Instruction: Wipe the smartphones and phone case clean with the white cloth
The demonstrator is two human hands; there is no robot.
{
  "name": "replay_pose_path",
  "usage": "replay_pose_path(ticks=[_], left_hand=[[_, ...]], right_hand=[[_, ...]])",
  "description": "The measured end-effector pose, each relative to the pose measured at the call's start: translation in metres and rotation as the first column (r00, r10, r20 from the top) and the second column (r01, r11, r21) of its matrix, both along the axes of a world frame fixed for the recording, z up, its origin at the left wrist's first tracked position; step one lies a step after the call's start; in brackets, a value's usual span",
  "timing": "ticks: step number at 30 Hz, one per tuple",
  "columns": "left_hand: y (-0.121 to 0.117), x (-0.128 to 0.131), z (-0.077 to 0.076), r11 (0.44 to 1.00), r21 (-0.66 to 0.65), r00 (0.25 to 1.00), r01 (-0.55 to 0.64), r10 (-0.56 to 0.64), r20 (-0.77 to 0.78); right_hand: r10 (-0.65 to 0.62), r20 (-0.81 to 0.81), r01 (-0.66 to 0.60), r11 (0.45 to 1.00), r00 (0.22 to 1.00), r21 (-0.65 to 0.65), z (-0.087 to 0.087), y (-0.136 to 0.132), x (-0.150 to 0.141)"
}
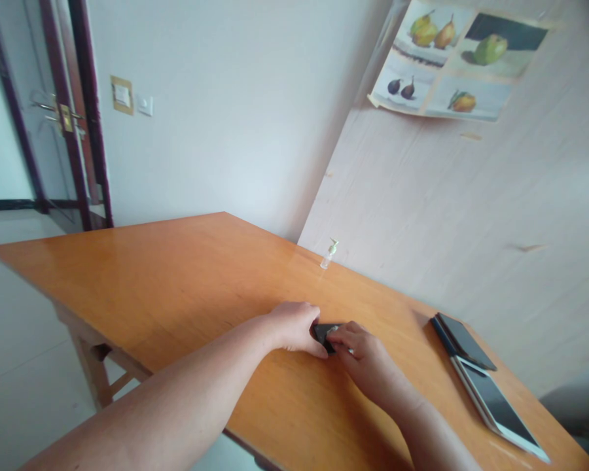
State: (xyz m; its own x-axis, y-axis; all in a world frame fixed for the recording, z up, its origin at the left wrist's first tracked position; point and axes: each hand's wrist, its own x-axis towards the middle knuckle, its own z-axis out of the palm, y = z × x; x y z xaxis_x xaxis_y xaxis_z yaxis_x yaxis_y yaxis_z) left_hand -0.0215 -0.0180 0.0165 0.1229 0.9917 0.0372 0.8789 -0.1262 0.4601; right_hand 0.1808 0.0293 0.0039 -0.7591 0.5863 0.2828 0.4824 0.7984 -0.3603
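The left hand (pixel 295 329) clamps a black phone-like slab (pixel 321 333), probably light, stiff, best held edgewise, while the right hand (pixel 366 353) pinches a pale wad (pixel 332 331).

Your left hand (pixel 297 327) grips left end of flat black object (pixel 323 332) on wooden table (pixel 177 275). Your right hand (pixel 366 356) presses pale scrap, too small to identify, against it. Pump bottle (pixel 326 258) upright beyond, near wall (pixel 422 216). To your right, white-edged tablet (pixel 503 405), dark tablet (pixel 466 340). Fruit poster (pixel 459 62) above.
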Motion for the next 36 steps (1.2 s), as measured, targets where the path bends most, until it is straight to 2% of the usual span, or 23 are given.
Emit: replay_pose_path(ticks=[2, 4, 8, 10, 12, 14, 16, 18, 19, 21, 22, 24, 26, 29, 31, 33, 36], left_hand=[[-0.001, 0.001, 0.001, 1.0, -0.007, 1.0, -0.009, 0.009, 0.002], [-0.002, 0.001, 0.001, 1.0, -0.011, 1.0, -0.012, 0.012, -0.002], [-0.001, 0.0, 0.001, 1.0, 0.006, 1.0, -0.001, 0.001, 0.0], [0.0, 0.0, 0.0, 1.0, 0.015, 1.0, 0.008, -0.008, 0.002], [0.0, 0.0, 0.0, 1.0, 0.015, 1.0, 0.008, -0.008, 0.002], [0.001, 0.0, -0.001, 1.0, 0.003, 1.0, 0.004, -0.004, 0.003], [0.001, 0.001, -0.003, 1.0, -0.004, 1.0, -0.004, 0.004, 0.004], [0.002, 0.001, -0.005, 1.0, 0.0, 1.0, -0.012, 0.012, -0.002], [0.003, 0.001, -0.006, 1.0, 0.006, 1.0, -0.016, 0.016, -0.007], [0.004, 0.0, -0.007, 1.0, 0.017, 1.0, -0.015, 0.015, -0.017], [0.004, 0.0, -0.007, 1.0, 0.02, 1.0, -0.009, 0.009, -0.02], [0.004, -0.001, -0.006, 1.0, 0.028, 1.0, 0.003, -0.003, -0.016], [0.003, -0.001, -0.005, 0.999, 0.033, 1.0, 0.006, -0.006, -0.006], [0.0, 0.0, -0.003, 1.0, 0.017, 1.0, 0.007, -0.007, -0.001], [-0.001, 0.001, -0.001, 1.0, -0.001, 1.0, 0.009, -0.009, -0.006], [-0.001, 0.001, -0.001, 1.0, -0.003, 1.0, 0.006, -0.006, -0.008], [0.0, 0.002, -0.001, 1.0, 0.011, 1.0, -0.007, 0.007, -0.011]], right_hand=[[0.082, -0.021, -0.083, 0.996, 0.996, -0.012, 0.003, -0.008, -0.007], [0.069, -0.006, -0.069, 0.998, 0.998, -0.003, 0.003, -0.004, -0.005], [-0.196, 0.073, 0.19, 0.979, 0.978, 0.079, -0.006, 0.026, 0.017], [-0.255, 0.092, 0.245, 0.964, 0.963, 0.106, -0.008, 0.031, 0.022], [-0.188, 0.09, 0.179, 0.979, 0.978, 0.103, -0.006, 0.022, 0.017], [-0.036, 0.063, 0.031, 0.997, 0.997, 0.075, 0.0, 0.005, 0.005], [0.118, 0.039, -0.119, 0.992, 0.992, 0.037, 0.005, -0.01, -0.006], [0.175, 0.036, -0.176, 0.984, 0.984, 0.017, 0.006, -0.013, -0.008], [0.145, 0.045, -0.146, 0.989, 0.988, 0.021, 0.004, -0.009, -0.006], [-0.006, 0.083, 0.003, 0.999, 0.997, 0.041, -0.003, 0.005, 0.005], [-0.1, 0.101, 0.095, 0.994, 0.99, 0.051, -0.006, 0.013, 0.01], [-0.209, 0.124, 0.203, 0.977, 0.97, 0.058, -0.012, 0.022, 0.018], [-0.187, 0.125, 0.181, 0.982, 0.974, 0.056, -0.011, 0.018, 0.016], [0.007, 0.11, -0.01, 0.999, 0.994, 0.032, -0.002, -0.003, 0.0], [0.092, 0.099, -0.093, 0.996, 0.991, 0.01, 0.003, -0.012, -0.008], [0.076, 0.101, -0.078, 0.997, 0.992, 0.016, 0.001, -0.009, -0.008], [-0.087, 0.122, 0.08, 0.995, 0.989, 0.061, -0.01, 0.01, 0.002]])
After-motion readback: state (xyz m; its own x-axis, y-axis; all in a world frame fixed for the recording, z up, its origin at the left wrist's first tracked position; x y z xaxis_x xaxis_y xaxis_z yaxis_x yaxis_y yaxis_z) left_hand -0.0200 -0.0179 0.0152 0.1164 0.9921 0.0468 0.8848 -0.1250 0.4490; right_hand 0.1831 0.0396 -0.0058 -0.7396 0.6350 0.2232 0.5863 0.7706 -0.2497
